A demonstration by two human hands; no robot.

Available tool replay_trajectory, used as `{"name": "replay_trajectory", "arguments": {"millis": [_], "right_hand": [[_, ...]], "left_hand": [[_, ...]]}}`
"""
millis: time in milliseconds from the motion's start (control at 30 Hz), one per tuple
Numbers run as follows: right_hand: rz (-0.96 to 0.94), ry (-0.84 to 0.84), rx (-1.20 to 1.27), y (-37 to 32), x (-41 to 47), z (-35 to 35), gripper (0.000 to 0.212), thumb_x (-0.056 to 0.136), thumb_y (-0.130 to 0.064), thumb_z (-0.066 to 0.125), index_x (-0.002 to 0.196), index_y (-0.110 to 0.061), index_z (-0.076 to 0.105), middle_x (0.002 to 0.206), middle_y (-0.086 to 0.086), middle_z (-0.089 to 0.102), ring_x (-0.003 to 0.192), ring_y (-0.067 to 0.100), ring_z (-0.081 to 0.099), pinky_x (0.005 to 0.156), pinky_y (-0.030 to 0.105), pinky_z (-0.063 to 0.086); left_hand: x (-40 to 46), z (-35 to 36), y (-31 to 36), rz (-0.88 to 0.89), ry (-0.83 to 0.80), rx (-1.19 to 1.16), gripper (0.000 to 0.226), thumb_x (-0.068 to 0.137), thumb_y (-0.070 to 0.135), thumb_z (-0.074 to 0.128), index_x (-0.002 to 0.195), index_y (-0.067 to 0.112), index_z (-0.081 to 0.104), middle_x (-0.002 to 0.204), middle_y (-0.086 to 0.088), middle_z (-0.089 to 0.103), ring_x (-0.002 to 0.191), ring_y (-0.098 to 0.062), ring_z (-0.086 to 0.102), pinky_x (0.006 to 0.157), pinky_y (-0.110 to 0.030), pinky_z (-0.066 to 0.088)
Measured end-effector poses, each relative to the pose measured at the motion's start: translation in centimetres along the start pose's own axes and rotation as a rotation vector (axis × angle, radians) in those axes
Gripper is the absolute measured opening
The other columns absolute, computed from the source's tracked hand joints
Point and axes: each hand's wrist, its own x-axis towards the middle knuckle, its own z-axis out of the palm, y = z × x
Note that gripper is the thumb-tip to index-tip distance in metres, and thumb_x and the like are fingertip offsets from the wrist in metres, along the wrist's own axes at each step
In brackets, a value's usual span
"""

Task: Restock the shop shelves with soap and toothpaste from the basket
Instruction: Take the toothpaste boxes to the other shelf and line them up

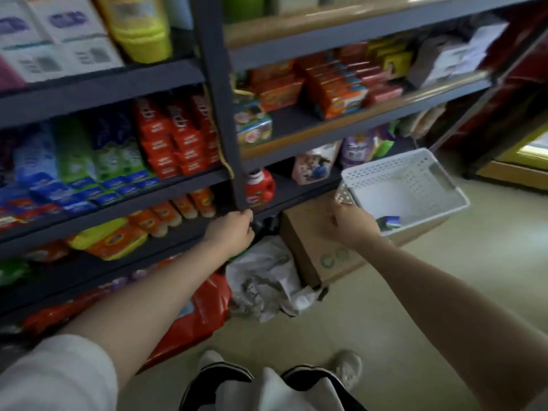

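Left hand [231,229] is curled round the dark shelf upright [221,114] at its lower end, just below the red bottle [260,185]; it looks like bracing, no product in it; right hand [350,226] pinches a small silvery patterned packet [343,196] at the near corner of the white basket [439,200], fingers closed on it; the two hands are well apart, each clamped on its own thing; what the packet is stays unclear, frame is blurred.

Basket sits tilted on top of a cardboard box [314,247] beside the shelves, on the floor side; it holds almost nothing, one blue-green pack [390,222] at the near wall, so restocking looks nearly done; soap packs [335,93] already fill the upper right shelf; boxed stock [175,137] fills the middle left shelf, toothpaste by the look of it but print is unreadable.

Risks, as judgement:
- basket is tilted and appears to overhang the box; a tug at its corner could tip it off and spill the last pack onto the floor;
- thin packet in a fingertip pinch may slip on the way to the shelf;
- shelves are packed tight; pushing an item in could knock neighbours off the front edge;
- red bottle stands close to the left knuckles; a jerk could topple it;
- crumpled white bags [267,280] and a red bag [201,307] lie on the floor near the feet; trip or snag hazard when stepping in;
- wrong shelf placement is likely if the packet is misread.
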Motion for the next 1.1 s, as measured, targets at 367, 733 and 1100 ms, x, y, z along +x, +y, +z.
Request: {"name": "replay_trajectory", "arguments": {"millis": [367, 733, 1100], "right_hand": [[0.115, -0.092, 0.126, 24.3, 1.2, -1.4, 0.033, 0.092, -0.027, 0.049, 0.121, -0.012, 0.052, 0.12, 0.013, 0.055, 0.108, 0.032, 0.056, 0.089, 0.042, 0.05], [0.165, -0.367, 0.126, 23.9, 9.9, 7.5, 0.05, 0.093, -0.05, 0.039, 0.12, -0.009, 0.046, 0.116, 0.016, 0.058, 0.106, 0.037, 0.056, 0.083, 0.041, 0.046], [0.221, -0.455, -0.109, 24.5, 10.4, 4.0, 0.006, 0.085, -0.014, 0.051, 0.09, -0.011, 0.053, 0.089, 0.004, 0.055, 0.079, 0.023, 0.051, 0.069, 0.028, 0.041]], "left_hand": [[9.7, 7.3, 23.2, 0.089, -0.083, -0.07, 0.016, 0.094, 0.021, 0.04, 0.102, 0.01, 0.049, 0.106, -0.011, 0.059, 0.085, -0.03, 0.057, 0.06, -0.033, 0.04], [16.6, 12.6, 22.3, -0.111, -0.078, -0.141, 0.021, 0.094, 0.022, 0.041, 0.11, 0.013, 0.053, 0.112, -0.005, 0.057, 0.088, -0.026, 0.058, 0.066, -0.038, 0.051], [14.9, 12.9, 19.7, -0.205, -0.187, -0.116, 0.019, 0.093, 0.024, 0.044, 0.107, 0.012, 0.049, 0.103, -0.009, 0.061, 0.083, -0.026, 0.058, 0.065, -0.036, 0.049]]}}
